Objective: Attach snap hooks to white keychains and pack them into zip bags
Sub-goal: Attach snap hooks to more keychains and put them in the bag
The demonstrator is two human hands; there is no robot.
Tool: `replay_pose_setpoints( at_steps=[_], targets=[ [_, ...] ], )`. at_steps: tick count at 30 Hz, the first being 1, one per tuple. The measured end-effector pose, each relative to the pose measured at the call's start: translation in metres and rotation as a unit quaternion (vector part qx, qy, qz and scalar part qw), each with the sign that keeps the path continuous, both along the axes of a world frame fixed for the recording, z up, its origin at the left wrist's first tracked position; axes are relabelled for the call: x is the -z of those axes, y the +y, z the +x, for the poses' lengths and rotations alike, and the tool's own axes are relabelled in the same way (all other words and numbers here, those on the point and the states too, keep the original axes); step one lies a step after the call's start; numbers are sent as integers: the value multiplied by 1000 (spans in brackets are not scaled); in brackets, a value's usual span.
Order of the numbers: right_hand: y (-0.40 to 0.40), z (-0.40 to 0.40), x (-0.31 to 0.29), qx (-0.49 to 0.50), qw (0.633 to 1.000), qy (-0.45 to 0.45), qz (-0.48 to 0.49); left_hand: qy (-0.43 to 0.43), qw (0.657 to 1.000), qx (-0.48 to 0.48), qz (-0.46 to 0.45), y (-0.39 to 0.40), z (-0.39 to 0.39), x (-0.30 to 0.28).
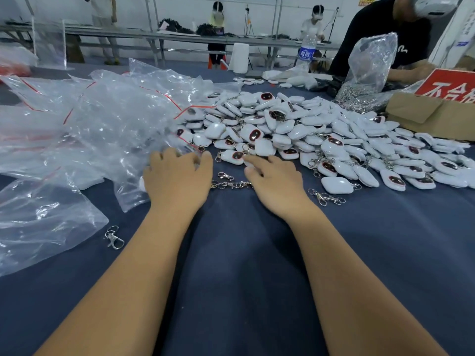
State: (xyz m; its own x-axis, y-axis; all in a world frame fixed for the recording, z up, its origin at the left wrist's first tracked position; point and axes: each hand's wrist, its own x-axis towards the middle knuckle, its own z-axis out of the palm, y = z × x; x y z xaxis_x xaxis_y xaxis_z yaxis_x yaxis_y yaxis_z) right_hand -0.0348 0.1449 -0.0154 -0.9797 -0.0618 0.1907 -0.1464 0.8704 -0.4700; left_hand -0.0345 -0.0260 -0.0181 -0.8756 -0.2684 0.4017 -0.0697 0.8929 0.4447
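The left hand [177, 173] rests with spread fingers on the zip bags [102, 129], the right hand [272, 178] reaches its loosely curled fingertips to a white keychain [232, 156] just ahead; better pinch one keychain, then one snap hook [225, 176] between the hands.

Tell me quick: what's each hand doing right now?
Left hand: fingers curled on the zip bags; a firm grip cannot be told.
Right hand: open, fingers reaching to a keychain, holding nothing.
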Motion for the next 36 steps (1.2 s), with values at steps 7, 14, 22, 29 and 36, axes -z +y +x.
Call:
replay_pose_setpoints(
  at_steps=[7, 14, 22, 29, 36],
  targets=[
    [7, 1, 0, 63, 970, 61, -228, 72, 995, -5, -68, 4, 3, 3],
    [1, 7, -13, 19, 839, 20, -544, 196, 979, 51, 18, 5, 8, -8],
    [-6, 12, -13, -83, 812, -51, -576, 44, 893, 298, 334, 27, 16, -13],
    [-3, 9, -11, -85, 813, -16, -576, -16, 859, 287, 424, 28, 13, -8],
    [-7, 6, -10, -96, 806, -46, -582, -15, 809, 271, 521, 28, 13, -10]
  ],
)
